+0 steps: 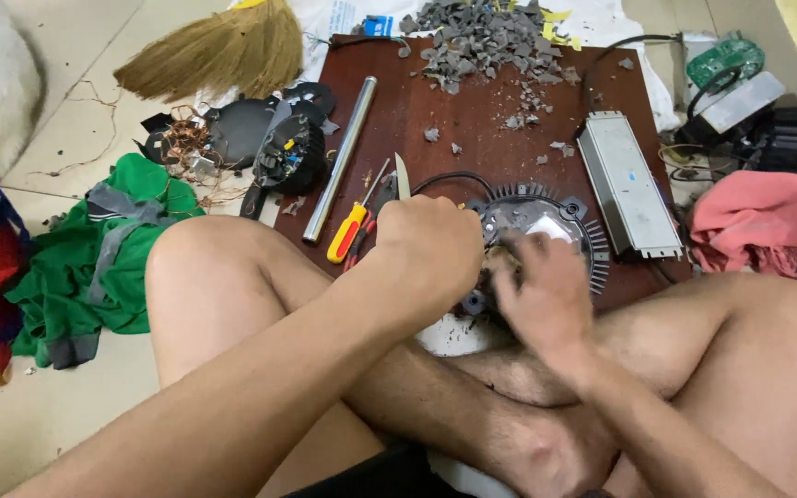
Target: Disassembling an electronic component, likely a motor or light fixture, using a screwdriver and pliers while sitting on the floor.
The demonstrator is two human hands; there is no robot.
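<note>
A round dark lamp housing with cooling fins (560, 214) lies on a brown wooden board (500, 148) in front of my crossed legs. My left hand (428, 247) is clenched at the housing's left edge; what it grips is hidden. My right hand (546, 297) is blurred and rests on the housing's near side, fingers curled over its rim. A knife blade (402, 175) points up just behind my left hand. A black cable (449, 180) curves out from the housing.
A yellow-handled screwdriver (348, 231), a metal tube (341, 157) and a grey metal driver box (626, 184) lie on the board. Grey broken chips (481, 37) pile at its far end. Green cloth (103, 249), broom (214, 51), black parts (288, 152) sit left; pink cloth (767, 221) right.
</note>
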